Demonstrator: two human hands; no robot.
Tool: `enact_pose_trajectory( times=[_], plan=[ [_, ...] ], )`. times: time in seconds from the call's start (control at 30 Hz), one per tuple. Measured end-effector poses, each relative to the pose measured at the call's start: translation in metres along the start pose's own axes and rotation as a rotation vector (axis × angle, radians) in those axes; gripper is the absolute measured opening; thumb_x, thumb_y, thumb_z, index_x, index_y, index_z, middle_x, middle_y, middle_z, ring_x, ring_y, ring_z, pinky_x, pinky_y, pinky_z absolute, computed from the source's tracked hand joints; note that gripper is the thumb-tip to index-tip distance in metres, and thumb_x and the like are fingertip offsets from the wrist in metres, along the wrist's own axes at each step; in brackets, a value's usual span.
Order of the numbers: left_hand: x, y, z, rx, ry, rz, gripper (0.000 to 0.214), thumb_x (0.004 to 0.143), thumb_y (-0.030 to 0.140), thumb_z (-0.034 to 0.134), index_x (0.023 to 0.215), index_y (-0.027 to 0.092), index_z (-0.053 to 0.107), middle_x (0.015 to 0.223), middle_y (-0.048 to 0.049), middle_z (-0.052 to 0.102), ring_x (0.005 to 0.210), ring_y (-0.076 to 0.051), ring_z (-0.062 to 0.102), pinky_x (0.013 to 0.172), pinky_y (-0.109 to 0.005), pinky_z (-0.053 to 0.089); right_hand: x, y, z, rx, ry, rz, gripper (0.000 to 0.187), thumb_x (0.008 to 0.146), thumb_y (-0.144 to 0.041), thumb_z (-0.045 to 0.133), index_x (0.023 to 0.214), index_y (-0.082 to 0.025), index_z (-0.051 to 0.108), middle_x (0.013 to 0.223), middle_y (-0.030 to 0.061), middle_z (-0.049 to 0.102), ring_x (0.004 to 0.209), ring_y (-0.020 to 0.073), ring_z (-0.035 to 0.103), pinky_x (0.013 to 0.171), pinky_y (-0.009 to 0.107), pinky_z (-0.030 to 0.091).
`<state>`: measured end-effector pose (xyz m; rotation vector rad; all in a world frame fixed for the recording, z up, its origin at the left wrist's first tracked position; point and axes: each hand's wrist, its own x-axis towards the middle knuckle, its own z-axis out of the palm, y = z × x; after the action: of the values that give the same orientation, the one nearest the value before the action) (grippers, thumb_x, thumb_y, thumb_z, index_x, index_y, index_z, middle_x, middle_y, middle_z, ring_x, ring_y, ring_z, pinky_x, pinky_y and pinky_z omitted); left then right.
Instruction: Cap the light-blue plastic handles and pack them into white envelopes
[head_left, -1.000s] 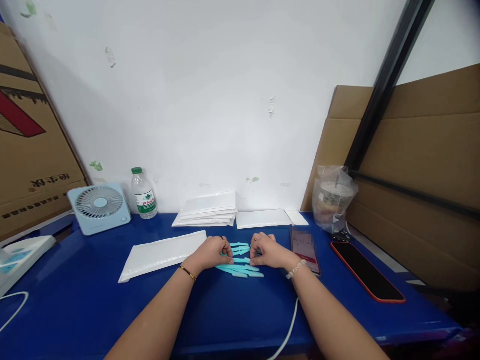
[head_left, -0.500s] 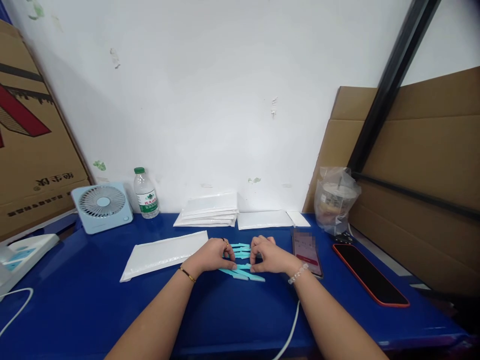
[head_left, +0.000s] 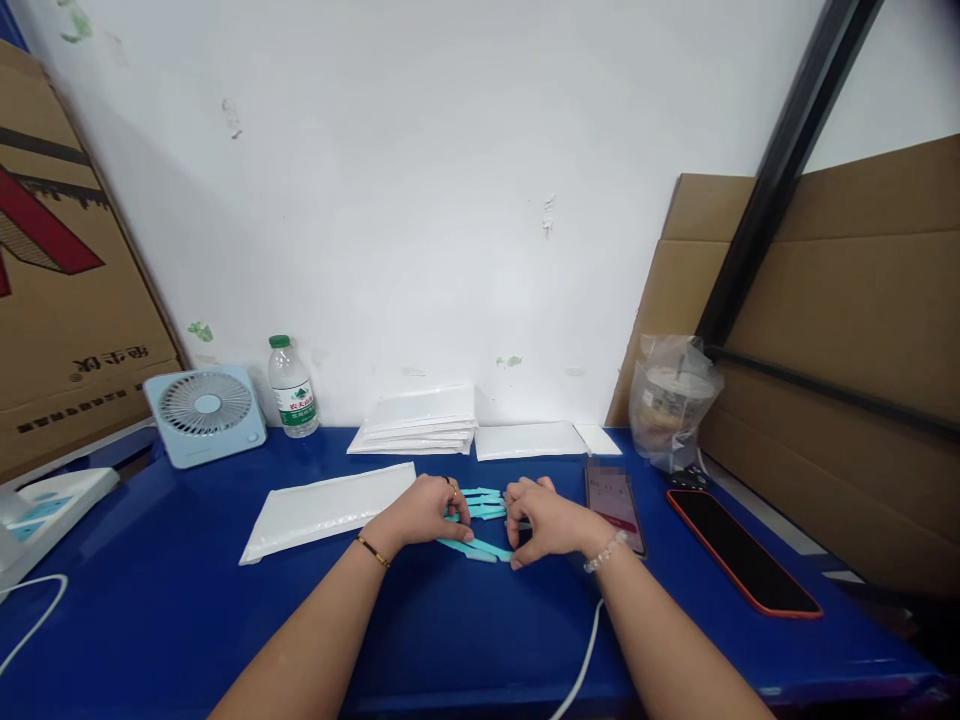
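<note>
Several slim turquoise plastic sticks [head_left: 482, 496] lie in a loose group on the blue table between my two hands. My left hand [head_left: 431, 508] is curled over their left ends, its thumb pressed on one of the nearer sticks [head_left: 480, 551]. At the right ends is my right hand [head_left: 541, 520], fingers bent and the thumb tip at the end of the nearest stick. My fingers partly cover the stick ends, and their exact kind is too small to tell. A white padded mailer [head_left: 322, 508] lies beside my left hand.
A phone with a lit screen [head_left: 613, 508] lies close to my right hand, and an orange-edged phone [head_left: 739, 550] farther right. Behind stand stacked white mailers [head_left: 416, 420], a water bottle [head_left: 293, 390], a fan [head_left: 206, 412] and a bagged cup [head_left: 670, 400]. A white cable [head_left: 583, 665] crosses the front.
My right hand has shifted slightly right and its thumb has moved down to the end of the nearest stick. The nearer sticks lie closer together. My left hand stays nearly still.
</note>
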<state>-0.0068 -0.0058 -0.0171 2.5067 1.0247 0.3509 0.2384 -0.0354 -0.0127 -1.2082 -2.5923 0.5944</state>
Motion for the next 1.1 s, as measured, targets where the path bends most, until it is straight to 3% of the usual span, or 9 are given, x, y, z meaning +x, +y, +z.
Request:
enact_pose_trajectory(
  times=[0.13, 0.37, 0.5, 0.57, 0.67, 0.83, 0.97, 1.1],
  plan=[
    [0.003, 0.003, 0.005, -0.004, -0.075, 0.023, 0.022, 0.069, 0.044, 0.066, 0.076, 0.024, 0.071, 0.073, 0.0021, 0.061, 0.067, -0.011, 0.054, 0.06, -0.021, 0.034, 0.004, 0.002, 0.005, -0.009, 0.028, 0.033, 0.022, 0.062, -0.04, 0.076, 0.068, -0.021, 0.067, 0.086, -0.0012, 0.054, 0.088, 0.0185, 0.048, 0.084, 0.035, 0.026],
    [0.002, 0.004, -0.006, 0.179, 0.056, -0.121, 0.018, 0.07, 0.04, 0.063, 0.07, 0.022, 0.068, 0.075, 0.0007, 0.063, 0.068, -0.013, 0.054, 0.068, -0.025, 0.034, -0.001, 0.011, -0.008, -0.016, 0.191, 0.16, 0.015, 0.069, -0.033, 0.071, 0.067, -0.019, 0.064, 0.085, 0.0, 0.055, 0.089, 0.0191, 0.049, 0.083, 0.034, 0.027],
    [-0.007, 0.004, -0.016, 0.104, 0.053, -0.14, 0.035, 0.059, 0.051, 0.069, 0.082, 0.024, 0.069, 0.08, 0.001, 0.061, 0.069, -0.015, 0.054, 0.062, -0.024, 0.034, -0.001, 0.01, -0.011, 0.021, 0.276, 0.242, 0.016, 0.071, -0.037, 0.07, 0.072, -0.021, 0.067, 0.088, 0.0018, 0.056, 0.087, 0.0203, 0.05, 0.083, 0.035, 0.029],
    [-0.01, 0.004, -0.017, 0.072, -0.024, -0.086, 0.036, 0.054, 0.052, 0.073, 0.079, 0.026, 0.071, 0.079, 0.0018, 0.061, 0.068, -0.014, 0.053, 0.059, -0.023, 0.033, -0.001, 0.006, -0.01, 0.044, 0.277, 0.217, 0.014, 0.073, -0.036, 0.067, 0.074, -0.022, 0.069, 0.088, 0.0023, 0.056, 0.088, 0.0203, 0.051, 0.084, 0.036, 0.029],
    [-0.011, 0.007, -0.012, 0.075, -0.117, -0.033, 0.024, 0.056, 0.046, 0.073, 0.071, 0.027, 0.072, 0.07, 0.0025, 0.059, 0.064, -0.013, 0.052, 0.06, -0.024, 0.032, 0.001, -0.002, -0.006, 0.085, 0.212, 0.12, 0.016, 0.075, -0.038, 0.065, 0.076, -0.023, 0.07, 0.087, 0.0015, 0.057, 0.087, 0.0191, 0.053, 0.085, 0.035, 0.03],
    [-0.009, 0.014, -0.01, 0.096, -0.031, -0.044, 0.018, 0.063, 0.041, 0.069, 0.068, 0.024, 0.07, 0.07, 0.0007, 0.058, 0.065, -0.014, 0.05, 0.063, -0.025, 0.033, 0.007, -0.01, 0.006, 0.085, 0.112, -0.017, 0.021, 0.07, -0.043, 0.071, 0.079, -0.023, 0.07, 0.08, -0.0006, 0.059, 0.08, 0.017, 0.056, 0.083, 0.035, 0.033],
    [-0.009, 0.014, -0.016, 0.07, 0.025, -0.071, 0.019, 0.068, 0.039, 0.063, 0.071, 0.021, 0.068, 0.079, -0.0021, 0.06, 0.073, -0.016, 0.052, 0.061, -0.025, 0.034, 0.01, -0.002, 0.007, 0.246, 0.211, -0.001, 0.018, 0.08, -0.036, 0.061, 0.077, -0.02, 0.069, 0.077, 0.002, 0.063, 0.073, 0.015, 0.059, 0.07, 0.028, 0.042],
    [-0.009, 0.011, -0.017, 0.017, 0.027, -0.089, 0.021, 0.07, 0.04, 0.06, 0.073, 0.021, 0.068, 0.081, -0.0017, 0.059, 0.073, -0.016, 0.052, 0.061, -0.024, 0.035, 0.009, -0.003, 0.005, 0.375, 0.328, -0.052, 0.029, 0.073, -0.035, 0.067, 0.098, -0.022, 0.069, 0.087, 0.0044, 0.065, 0.072, 0.0159, 0.061, 0.063, 0.026, 0.046]
  ],
)
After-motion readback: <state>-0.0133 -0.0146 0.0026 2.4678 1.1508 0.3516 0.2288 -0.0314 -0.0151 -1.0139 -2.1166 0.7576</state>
